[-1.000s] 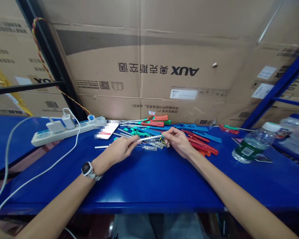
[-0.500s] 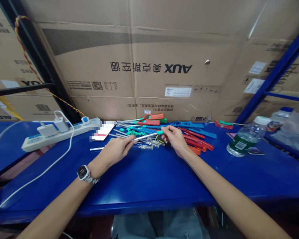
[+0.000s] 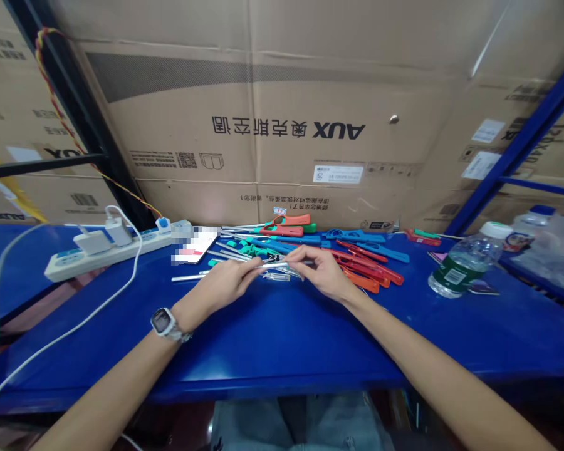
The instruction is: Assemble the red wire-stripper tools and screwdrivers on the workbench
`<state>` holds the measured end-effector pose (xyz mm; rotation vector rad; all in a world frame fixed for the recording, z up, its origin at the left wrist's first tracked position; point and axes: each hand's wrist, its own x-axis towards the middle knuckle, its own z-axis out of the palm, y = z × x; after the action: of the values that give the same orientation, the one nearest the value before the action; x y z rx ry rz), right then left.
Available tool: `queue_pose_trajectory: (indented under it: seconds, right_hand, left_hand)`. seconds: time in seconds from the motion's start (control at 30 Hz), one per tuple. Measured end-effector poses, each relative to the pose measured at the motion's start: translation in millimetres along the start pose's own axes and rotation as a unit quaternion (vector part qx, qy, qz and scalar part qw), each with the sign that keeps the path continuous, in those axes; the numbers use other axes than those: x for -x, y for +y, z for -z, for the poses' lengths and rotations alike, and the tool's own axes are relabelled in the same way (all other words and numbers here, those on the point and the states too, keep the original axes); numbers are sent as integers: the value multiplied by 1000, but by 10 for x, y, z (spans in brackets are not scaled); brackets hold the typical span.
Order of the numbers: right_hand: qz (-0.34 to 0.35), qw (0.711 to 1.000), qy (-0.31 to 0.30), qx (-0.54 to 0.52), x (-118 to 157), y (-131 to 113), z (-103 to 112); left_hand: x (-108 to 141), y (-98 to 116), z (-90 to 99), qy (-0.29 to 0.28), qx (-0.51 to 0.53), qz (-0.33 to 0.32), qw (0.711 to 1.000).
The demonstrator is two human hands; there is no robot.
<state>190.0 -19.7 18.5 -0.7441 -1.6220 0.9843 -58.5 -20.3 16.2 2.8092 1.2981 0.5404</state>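
Observation:
My left hand [image 3: 223, 285], wearing a watch [image 3: 163, 321], pinches the left end of a slim silver metal tube [image 3: 275, 266]. My right hand [image 3: 323, 272] is closed at the tube's other end, its fingertips hiding that end. Behind and below the tube lie small clear parts [image 3: 277, 276] with thin wires. Beyond the hands are long-necked lighters with red-orange handles [image 3: 284, 230]. Blue handle pieces [image 3: 352, 235] and red handle pieces [image 3: 366, 269] lie in a heap to the right. Another metal tube [image 3: 187, 279] rests left of my left hand.
A white power strip [image 3: 117, 250] with chargers and cables lies on the left of the blue table [image 3: 282, 338]. A white card [image 3: 202, 244] is beside it. On the right stands a water bottle [image 3: 467, 263]. Behind rises a large cardboard box [image 3: 282, 156].
My right hand has moved left along the tube, closer to my left hand. The teal end, visible before, is now covered by its fingers.

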Motion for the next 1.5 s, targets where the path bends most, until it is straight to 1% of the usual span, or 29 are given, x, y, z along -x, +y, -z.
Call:
queue_pose_trajectory:
  seconds: [0.03,0.13,0.23,0.37,0.5,0.6,0.7,0.87,0.97,1.1,1.3,1.4,1.5]
  right_hand:
    - [-7,1000,14,-11,-8,4,-38]
    - [-55,992,85,-78,-33,26,-107]
    - [-107,978,125,-124,-18,64,-124]
    - [-109,973,153,-132,50,86,-201]
    - [-124,979,121,-111,85,41,-387]
    - [-124,981,113,-101,70,21,-516]
    - [-128,981,106,-98,47,34,-575]
    - [-133,981,63,-128,58,68,-534]
    - [-108,984,36,-139,79,75,-488]
    - [-59,992,51,-100,102,63,-467]
    - [-37,994,70,-70,122,28,-478]
    - [-31,995,63,-66,122,8,-451]
    - [-26,997,33,-64,119,-23,-402]
  left_hand:
    - [-7,-2,-4,4,-4,4,1000]
    - [-20,-3,-1,11,-19,15,1000]
    - [-20,28,14,1,-21,18,1000]
    - [-18,117,9,5,-5,32,999]
    - [-44,212,-26,11,2,41,999]
    - [-74,245,-46,-23,-38,54,998]
    - [-84,243,-41,-46,-51,56,996]
    - [-53,240,4,-38,-23,40,998]
    - [-34,244,20,-30,-19,46,998]
    - [-30,244,10,-17,-5,35,999]
    - [-28,266,2,-8,-2,27,1000]
    - [-24,276,17,0,14,22,1000]
    - [-22,277,46,-3,70,2,998]
